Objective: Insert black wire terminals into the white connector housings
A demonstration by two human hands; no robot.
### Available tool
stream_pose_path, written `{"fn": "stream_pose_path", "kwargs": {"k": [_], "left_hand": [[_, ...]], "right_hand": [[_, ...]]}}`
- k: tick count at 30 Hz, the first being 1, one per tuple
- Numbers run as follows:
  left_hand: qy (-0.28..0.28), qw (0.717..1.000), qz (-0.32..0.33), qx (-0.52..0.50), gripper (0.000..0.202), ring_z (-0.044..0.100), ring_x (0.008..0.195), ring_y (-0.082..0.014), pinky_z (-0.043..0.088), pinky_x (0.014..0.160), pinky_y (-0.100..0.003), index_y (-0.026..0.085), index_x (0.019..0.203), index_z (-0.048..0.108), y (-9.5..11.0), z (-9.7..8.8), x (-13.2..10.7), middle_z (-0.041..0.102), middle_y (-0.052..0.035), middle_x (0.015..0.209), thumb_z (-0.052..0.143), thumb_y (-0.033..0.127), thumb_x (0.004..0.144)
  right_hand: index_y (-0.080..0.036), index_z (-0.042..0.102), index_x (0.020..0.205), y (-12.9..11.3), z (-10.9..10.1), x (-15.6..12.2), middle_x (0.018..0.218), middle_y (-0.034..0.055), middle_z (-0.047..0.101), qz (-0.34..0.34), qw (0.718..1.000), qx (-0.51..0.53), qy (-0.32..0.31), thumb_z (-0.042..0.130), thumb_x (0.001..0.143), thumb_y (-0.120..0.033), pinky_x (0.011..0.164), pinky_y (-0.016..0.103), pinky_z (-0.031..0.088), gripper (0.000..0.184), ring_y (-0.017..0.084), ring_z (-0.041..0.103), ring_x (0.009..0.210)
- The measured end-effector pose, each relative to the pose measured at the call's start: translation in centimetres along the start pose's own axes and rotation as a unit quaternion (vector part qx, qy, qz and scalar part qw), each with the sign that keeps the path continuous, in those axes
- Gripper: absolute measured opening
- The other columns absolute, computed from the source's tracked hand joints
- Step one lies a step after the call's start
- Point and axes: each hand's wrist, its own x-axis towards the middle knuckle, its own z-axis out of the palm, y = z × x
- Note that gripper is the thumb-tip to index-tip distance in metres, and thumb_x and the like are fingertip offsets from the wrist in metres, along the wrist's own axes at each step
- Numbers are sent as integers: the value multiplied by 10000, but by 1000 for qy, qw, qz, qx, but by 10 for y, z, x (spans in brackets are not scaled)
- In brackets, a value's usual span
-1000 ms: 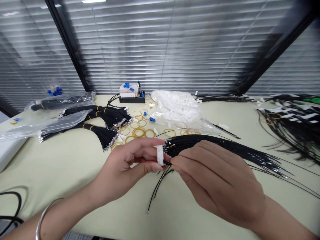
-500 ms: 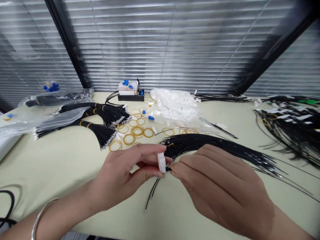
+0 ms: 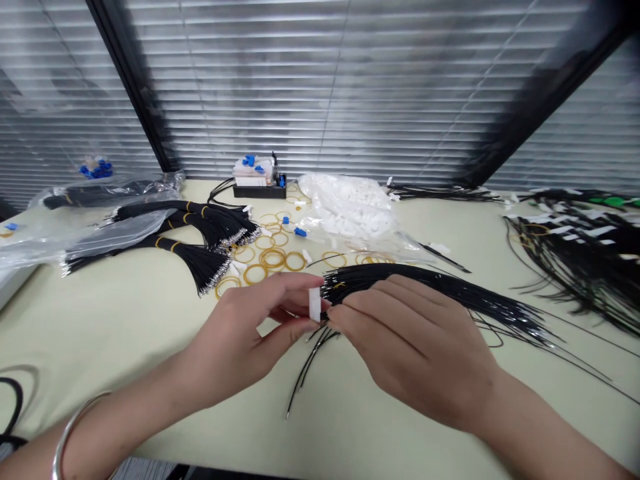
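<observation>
Between the thumb and forefinger of my left hand a small white plastic connector housing is held upright. My right hand is closed in a pinch right beside the housing, on a thin black wire whose end is mostly hidden by the fingertips. Several black wires hang down below the connector, their tips bare and shiny. Behind my right hand a large bundle of black wires lies on the table, fanning out to the right.
Yellow rubber bands lie scattered beyond my left hand. A clear bag of white connectors sits behind them, near a black tray. Tied black wire bundles lie on the left, and finished-looking wires with white connectors on the right.
Both hands have moved slightly up and left with the connector, which has turned a little. My right hand stays pinched close to it, and more wires show hanging below.
</observation>
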Motion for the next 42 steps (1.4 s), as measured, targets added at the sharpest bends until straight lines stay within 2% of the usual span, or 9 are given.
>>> {"fn": "stream_pose_path", "kwargs": {"k": [7,10,13,18,21,24,30,35,42], "left_hand": [[13,998,-64,10,318,655,750,-74,557,729,-152,181,1111,535,-7,1,2,701,9,875,586,124,802],[34,994,-97,36,308,649,715,-80,548,683,-150,173,1100,556,-6,-2,4,693,3,846,602,160,796],[57,988,-136,51,308,639,708,-82,528,650,-152,201,1096,577,-4,-6,7,682,14,822,617,196,791],[58,979,-193,10,303,601,681,-85,474,618,-172,239,1087,575,-5,-9,9,670,37,742,630,244,789],[51,973,-223,-43,326,587,694,-90,444,614,-186,234,1102,557,-6,-8,10,660,33,747,632,245,786],[52,968,-232,-77,329,564,690,-82,422,616,-190,236,1103,554,-5,-9,10,636,37,744,635,234,784],[59,965,-235,-99,324,543,678,-86,399,607,-205,225,1089,555,-3,-10,10,625,30,751,642,234,777],[57,966,-234,-96,316,532,682,-94,391,603,-211,245,1086,555,-3,-9,8,626,28,758,639,255,781],[54,965,-237,-98,335,511,654,-87,381,583,-208,230,1103,548,-3,-9,10,611,30,747,632,235,779]], "right_hand": [[-146,564,851,6,14,1,767,14,557,20,999,23,-27,493,837,-93,664,272,371,90,121,459,720],[-137,578,956,6,9,4,854,29,578,26,999,14,-17,530,839,-145,700,281,386,127,134,487,783],[-154,590,885,5,0,5,841,19,575,6,1000,9,-16,536,825,-129,681,273,370,84,129,475,757],[-167,536,705,2,-3,-6,632,-11,476,-15,986,61,-155,447,842,-107,538,257,242,174,106,383,576],[-166,561,741,2,4,-12,648,-10,493,10,971,77,-226,452,858,-145,534,234,233,162,93,421,585],[-167,604,813,5,12,-12,676,-3,520,31,961,102,-257,457,876,-175,550,207,262,160,81,467,615],[-185,629,773,9,19,-7,666,-11,518,32,948,156,-276,463,885,-176,538,222,250,201,75,460,606],[-164,583,674,7,24,-7,652,-5,508,1,949,160,-273,461,867,-144,558,252,274,228,93,470,633],[-165,589,779,7,19,-3,733,7,538,4,963,146,-228,418,881,-142,601,244,341,200,102,489,680]]}}
